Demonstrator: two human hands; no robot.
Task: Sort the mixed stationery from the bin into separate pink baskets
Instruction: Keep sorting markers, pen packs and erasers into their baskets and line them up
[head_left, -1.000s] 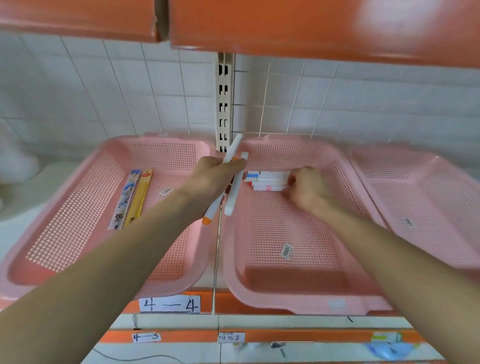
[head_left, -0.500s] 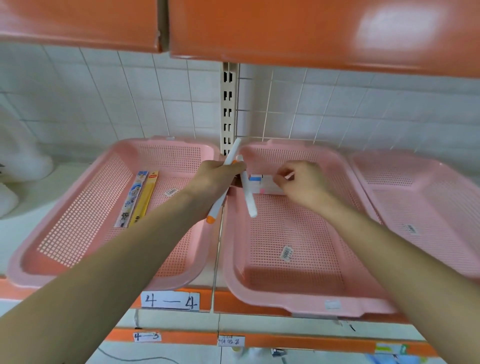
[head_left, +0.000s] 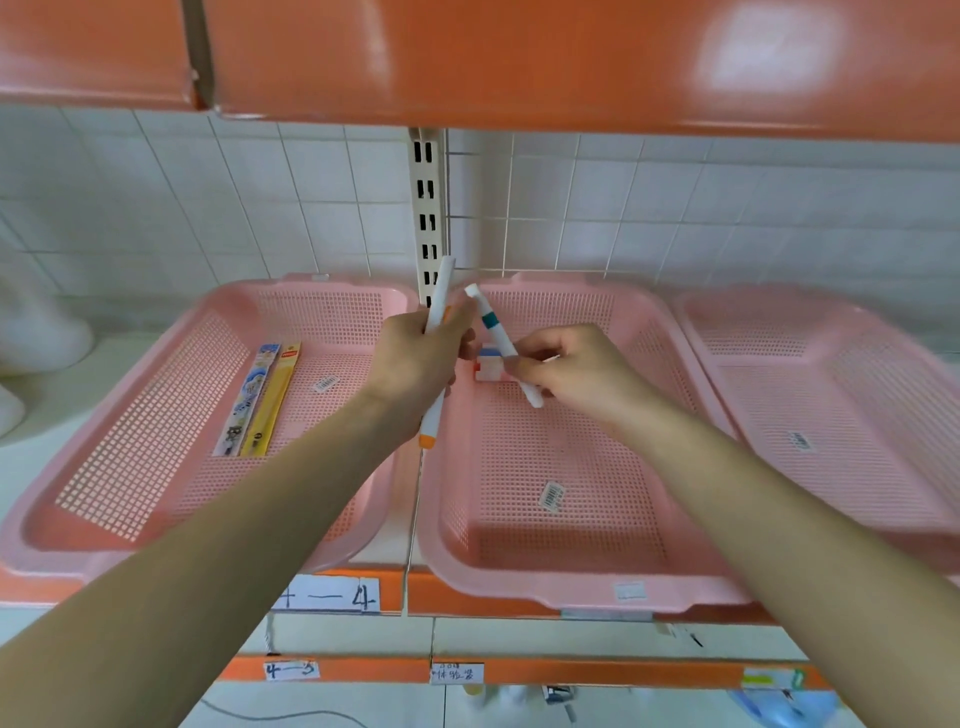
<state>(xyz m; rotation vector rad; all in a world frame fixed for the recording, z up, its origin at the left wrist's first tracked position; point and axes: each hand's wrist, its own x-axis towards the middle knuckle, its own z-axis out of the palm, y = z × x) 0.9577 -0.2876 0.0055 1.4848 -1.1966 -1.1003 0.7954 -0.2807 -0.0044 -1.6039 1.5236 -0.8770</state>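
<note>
White-tiled wall (head_left: 311, 197) behind a slotted upright (head_left: 427, 208), beneath an orange upper shelf (head_left: 519, 62). Three pink baskets stand side by side on the lower shelf: left basket (head_left: 322, 317), middle basket (head_left: 545, 447), right basket (head_left: 831, 415). Left hand (head_left: 415, 364), over the gap between the left and middle baskets, has its grip curled round an orange-capped marker (head_left: 440, 291), held steeply tilted with the cap lowest. Right hand (head_left: 571, 371), over the far end of the middle basket, has its grip pinching a teal-banded marker (head_left: 493, 327), which slants up towards the left hand; whether the two touch cannot be told. A small stack of markers (head_left: 488, 366) lies beneath both hands in the middle basket. Two flat packs (head_left: 260, 400) lie side by side in the left basket. A handwritten label (head_left: 332, 595) marks the shelf edge
</note>
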